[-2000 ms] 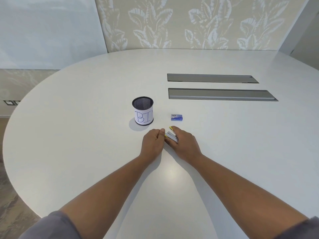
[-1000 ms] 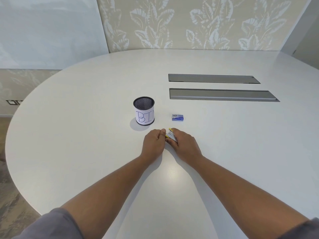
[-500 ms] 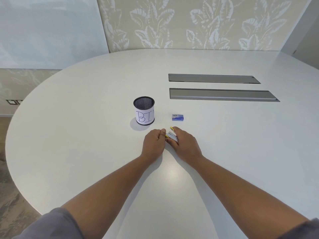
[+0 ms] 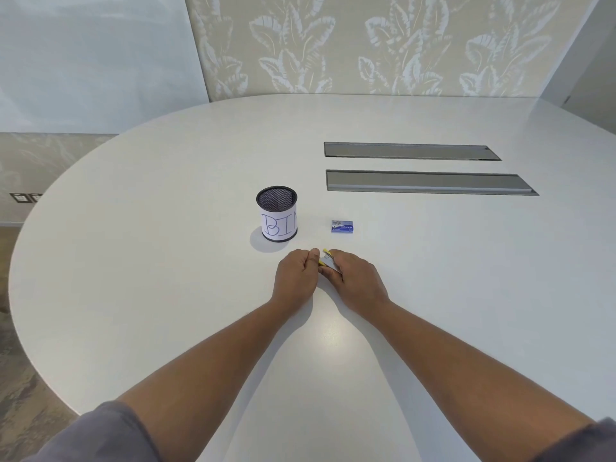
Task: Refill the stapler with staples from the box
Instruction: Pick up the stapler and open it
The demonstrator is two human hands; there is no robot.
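On the table, near centre: two hands meet over one small stapler, yellow and silver, held between them.
Left hand: one, curled into a loose fist, thumb and forefinger pinched at the stapler's left end.
Right hand: one, fingers wrapped over the stapler's body, closed around it (most of the tool is hidden beneath them).
Stapler state: whether it is hinged open cannot be told; only a yellow edge and a silver strip show.
Staple box: one, blue, lying flat on the table just beyond the hands, apart from them, lid state too small to judge.
Mesh cup: one, black, upright, left of the box, wearing a white paper label marked "BIN".
Table: one, white, rounded, with two long grey recessed panels set side by side farther back.
Sleeves: two, grey, at the lower frame corners.
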